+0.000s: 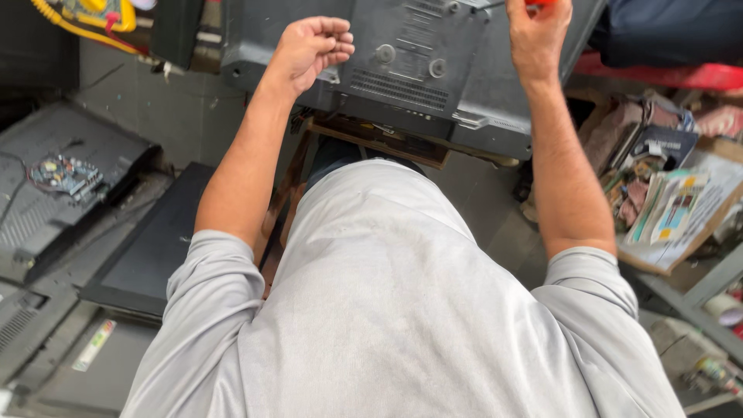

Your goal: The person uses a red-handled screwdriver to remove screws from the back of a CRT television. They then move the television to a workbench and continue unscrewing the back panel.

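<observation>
- Grey concrete floor (186, 116) runs below the person, crowded with electronics: a flat black screen panel (151, 248) lies face up at the left, and beside it a grey back cover (46, 201) carries a small circuit board (63, 175) with coloured wires.
- Papers and booklets (669, 209) sit in a loose heap at the right, on a cardboard sheet.
- At the top left corner a yellow meter (97, 14) shows with a yellow lead.
- Up ahead a grey television (410, 70) lies back side up on a wooden stool (371, 139), just beyond the person's knees; its long axis runs left to right across the view, tilted slightly down toward the right.
- Left hand (309, 50) is curled into a loose fist with nothing visible inside it, resting at the television's near left edge.
- Right hand (538, 35) is closed around a red-handled tool (539, 3) at the television's upper right; only a sliver of the handle shows at the frame edge.
- Both hands are well apart, one at each side of the casing.
</observation>
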